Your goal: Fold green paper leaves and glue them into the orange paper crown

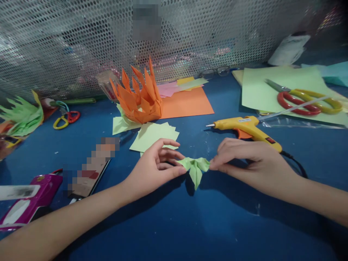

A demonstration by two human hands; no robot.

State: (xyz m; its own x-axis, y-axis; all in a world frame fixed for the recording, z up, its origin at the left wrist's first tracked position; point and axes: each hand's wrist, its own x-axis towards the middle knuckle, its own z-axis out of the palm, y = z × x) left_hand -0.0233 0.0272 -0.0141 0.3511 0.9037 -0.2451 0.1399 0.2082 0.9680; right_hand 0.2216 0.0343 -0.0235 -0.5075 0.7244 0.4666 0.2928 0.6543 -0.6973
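A small folded light green paper piece [196,168] hangs just above the blue table [190,224], pinched at both ends. My left hand [157,163] grips its left end between thumb and fingers. My right hand [247,159] pinches its right end with closed fingertips. A stack of light green paper squares [153,137] lies just behind my left hand. Behind that stack stands an orange spiky paper crown [140,96].
A yellow glue gun [246,128] lies behind my right hand, cord trailing right. Red and yellow scissors [304,99] rest on green sheets at the right. An orange sheet [187,103], small scissors [65,117], a green paper shape [23,116] and a magenta object [32,199] sit around. A perforated metal screen [81,36] closes the back.
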